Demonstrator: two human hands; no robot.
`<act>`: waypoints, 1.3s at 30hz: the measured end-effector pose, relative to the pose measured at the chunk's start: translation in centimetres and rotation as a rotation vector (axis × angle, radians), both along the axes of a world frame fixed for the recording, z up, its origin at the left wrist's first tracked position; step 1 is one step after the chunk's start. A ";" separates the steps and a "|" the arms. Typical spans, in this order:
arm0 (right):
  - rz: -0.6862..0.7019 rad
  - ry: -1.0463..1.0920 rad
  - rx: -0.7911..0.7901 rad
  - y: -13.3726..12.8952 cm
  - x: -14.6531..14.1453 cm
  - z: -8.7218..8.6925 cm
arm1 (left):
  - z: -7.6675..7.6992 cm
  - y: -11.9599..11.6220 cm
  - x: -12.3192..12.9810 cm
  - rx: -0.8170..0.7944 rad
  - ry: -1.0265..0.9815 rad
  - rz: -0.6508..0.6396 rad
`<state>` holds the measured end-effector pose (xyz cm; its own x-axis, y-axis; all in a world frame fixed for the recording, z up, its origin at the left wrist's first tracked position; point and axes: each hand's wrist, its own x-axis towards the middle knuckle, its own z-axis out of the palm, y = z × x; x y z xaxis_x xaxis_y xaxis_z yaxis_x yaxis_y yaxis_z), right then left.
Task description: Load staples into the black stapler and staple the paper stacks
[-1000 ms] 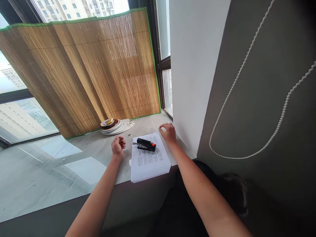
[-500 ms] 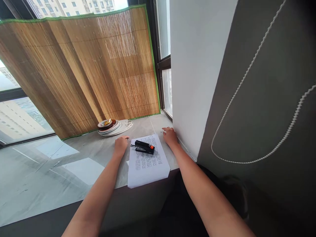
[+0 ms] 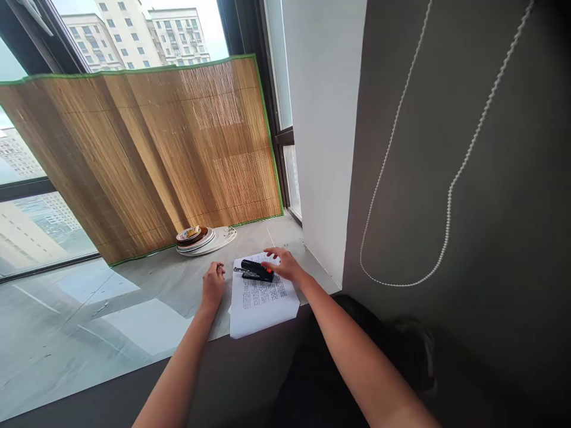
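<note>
A black stapler (image 3: 253,271) with an orange patch at its right end lies on printed sheets of paper (image 3: 263,309). Its jaw is spread apart, with the metal part pointing left. My right hand (image 3: 284,264) reaches over the stapler's right end, fingers apart and stretched forward. The thumb overlaps the orange patch; whether it presses there I cannot tell. Left of the paper, my left hand (image 3: 213,284) rests on the sill with its fingers curled in, and no object shows in it.
A stack of plates (image 3: 196,241) stands behind my left hand on the grey sill (image 3: 147,333). Behind them a bamboo mat (image 3: 156,160) leans against the window. To the right are a white pillar (image 3: 321,142) and a hanging bead chain (image 3: 401,285). The paper overhangs the sill's front edge.
My right hand has moved left from beside the paper to over the stapler. The left hand has shifted slightly, its fingers curling more. The camera view has tilted up.
</note>
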<state>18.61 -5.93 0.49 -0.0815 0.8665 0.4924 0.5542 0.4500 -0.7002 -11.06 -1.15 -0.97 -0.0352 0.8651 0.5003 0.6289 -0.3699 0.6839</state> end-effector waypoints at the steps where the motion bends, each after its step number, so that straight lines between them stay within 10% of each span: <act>1: 0.055 -0.026 0.013 -0.2 -0.6 -0.2 | 0.2 0.0 0.0 0.005 -0.008 -0.008; 10: 0.037 -0.241 -0.010 -0.7 -3.4 -1.6 | 0.9 -0.1 0.5 -0.013 -0.100 -0.275; 39: 0.075 -0.270 -0.132 -1.6 -3.1 0.1 | -0.2 1.1 0.5 -0.102 0.254 -0.416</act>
<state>15.50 -7.49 0.58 -0.2597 0.9083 0.3280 0.6969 0.4114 -0.5875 -10.60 -0.10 -1.20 0.4355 0.8250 0.3603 0.5937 -0.5640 0.5740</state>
